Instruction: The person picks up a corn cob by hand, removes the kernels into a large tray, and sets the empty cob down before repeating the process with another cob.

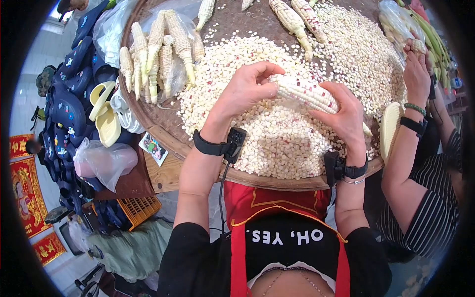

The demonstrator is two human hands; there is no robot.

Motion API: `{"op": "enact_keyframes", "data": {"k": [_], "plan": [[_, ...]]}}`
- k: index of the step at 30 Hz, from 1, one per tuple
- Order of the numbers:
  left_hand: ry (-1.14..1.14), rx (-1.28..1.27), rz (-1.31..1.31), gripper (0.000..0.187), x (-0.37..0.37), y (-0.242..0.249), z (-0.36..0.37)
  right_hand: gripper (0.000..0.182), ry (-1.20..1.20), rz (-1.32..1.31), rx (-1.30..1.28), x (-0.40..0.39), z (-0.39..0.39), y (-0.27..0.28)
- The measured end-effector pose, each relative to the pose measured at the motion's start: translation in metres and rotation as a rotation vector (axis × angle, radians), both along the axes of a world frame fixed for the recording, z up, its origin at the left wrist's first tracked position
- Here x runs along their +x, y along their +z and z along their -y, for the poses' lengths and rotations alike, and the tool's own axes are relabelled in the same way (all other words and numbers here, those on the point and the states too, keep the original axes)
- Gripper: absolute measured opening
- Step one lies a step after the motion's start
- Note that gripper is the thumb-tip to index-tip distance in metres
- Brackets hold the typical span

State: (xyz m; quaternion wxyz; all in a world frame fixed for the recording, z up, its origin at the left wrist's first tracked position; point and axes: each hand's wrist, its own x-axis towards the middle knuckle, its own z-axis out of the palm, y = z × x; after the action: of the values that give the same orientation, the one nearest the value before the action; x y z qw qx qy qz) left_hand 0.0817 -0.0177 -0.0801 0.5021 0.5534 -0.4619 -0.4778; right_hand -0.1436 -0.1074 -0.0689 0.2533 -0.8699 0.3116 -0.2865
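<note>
Held between my two hands is an ear of corn (307, 95), mostly white with scattered dark red kernels, tilted down to the right. My left hand (247, 89) is closed at its upper left end, thumb and forefinger pinching there. At the lower right end my right hand (346, 111) grips it, thumb below and fingers above. Beneath both hands lies a broad pile of loose white and red kernels (277, 143) on a round wooden-rimmed tray (166, 141). Several stripped cobs (163, 44) are heaped at the tray's left.
More ears of corn (292, 22) lie at the far side. On the right, a co-worker's hand (416, 74) holds a piece of corn, near a cream-coloured slipper (391, 128). Dark blue clogs (69, 111) and a pink bagged item (106, 162) are on the left.
</note>
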Motion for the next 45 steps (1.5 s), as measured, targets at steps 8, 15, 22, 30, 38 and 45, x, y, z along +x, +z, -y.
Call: {"op": "enact_keyframes", "data": {"k": [8, 15, 22, 30, 38, 45], "plan": [[0.332, -0.153, 0.693, 0.024, -0.009, -0.012, 0.004, 0.046, -0.036, -0.088, -0.113, 0.005, -0.006, -0.007], [0.341, -0.115, 0.384, 0.021, 0.001, -0.002, 0.004, 0.050, -0.064, 0.057, 0.009, 0.005, -0.001, -0.008], [0.192, -0.120, -0.166, 0.025, -0.011, 0.007, 0.000, 0.053, -0.072, 0.111, 0.000, 0.007, 0.000, -0.007], [0.392, -0.228, 0.149, 0.021, 0.002, -0.003, 0.000, 0.052, -0.007, 0.124, 0.142, 0.006, -0.001, -0.006], [0.085, -0.150, -0.265, 0.029, -0.006, 0.010, -0.002, 0.056, -0.007, 0.124, 0.060, 0.010, -0.004, -0.012], [0.058, -0.174, -0.214, 0.029, -0.005, 0.007, -0.003, 0.059, 0.017, -0.038, 0.008, 0.009, -0.003, -0.014]]}}
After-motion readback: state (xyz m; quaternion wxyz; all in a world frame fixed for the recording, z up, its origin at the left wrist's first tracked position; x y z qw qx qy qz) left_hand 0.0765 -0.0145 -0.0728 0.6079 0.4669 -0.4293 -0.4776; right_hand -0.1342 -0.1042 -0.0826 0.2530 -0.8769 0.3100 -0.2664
